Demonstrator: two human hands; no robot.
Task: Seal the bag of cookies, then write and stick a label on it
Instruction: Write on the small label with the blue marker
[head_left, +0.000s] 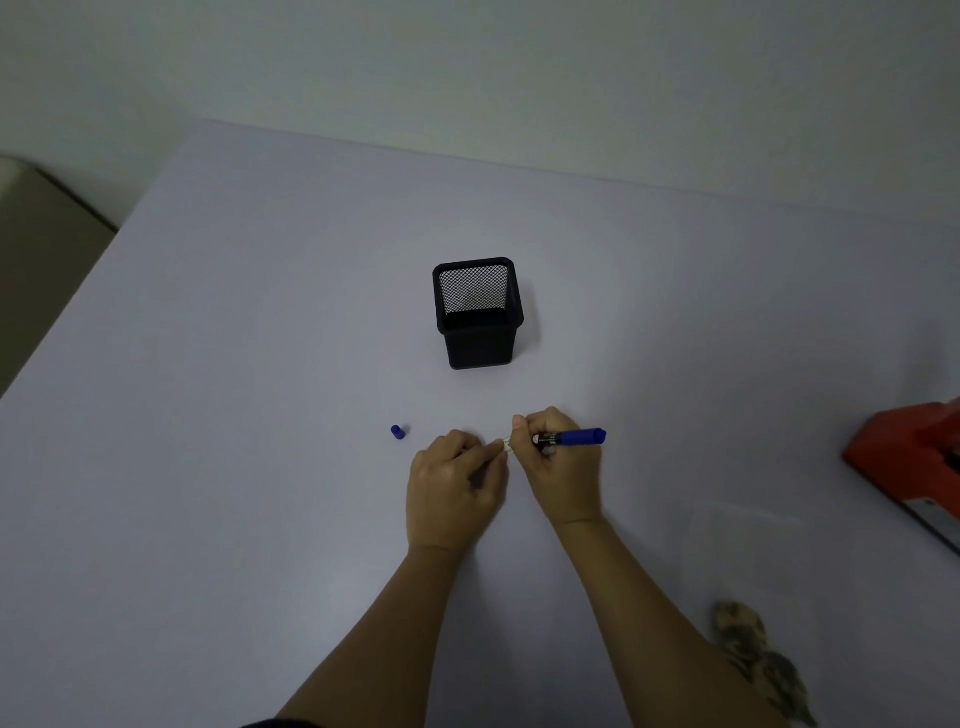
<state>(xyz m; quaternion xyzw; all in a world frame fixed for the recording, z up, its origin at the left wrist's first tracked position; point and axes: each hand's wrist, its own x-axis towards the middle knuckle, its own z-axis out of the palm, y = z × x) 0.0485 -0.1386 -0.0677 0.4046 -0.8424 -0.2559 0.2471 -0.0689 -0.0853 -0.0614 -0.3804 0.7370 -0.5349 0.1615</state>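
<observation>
A: Blue marker (574, 437) is in the right hand (563, 467), approx. level, cap end off; barrel points right, tip end hidden under the fingers. Fingers are curled tight round the barrel near the tip.

B: Left hand?

A: Left hand (452, 483) lies palm down on the table (234, 364), fingers pressed together, tips pinching the edge of a small white label (506, 446). Label sits between the two hands, mostly covered; can't tell if anything is written on it.

B: Cap?

A: Blue cap (398, 432) stands on the table, left of the left hand, apart from it.

B: Bag of cookies?

A: Clear bag (748, 561) lies flat on the table at lower right, near the right forearm. Faint outline only. Cookies (758, 660) show as dark mottled pieces at its near end, by the frame's bottom edge. Seal condition: can't tell.

B: Other items?

A: Black mesh pen holder (478, 312), upright, beyond the hands, well apart from them; nothing seen inside. Red and black device (914, 457) at right edge, partly cut off by the frame; type unclear.
</observation>
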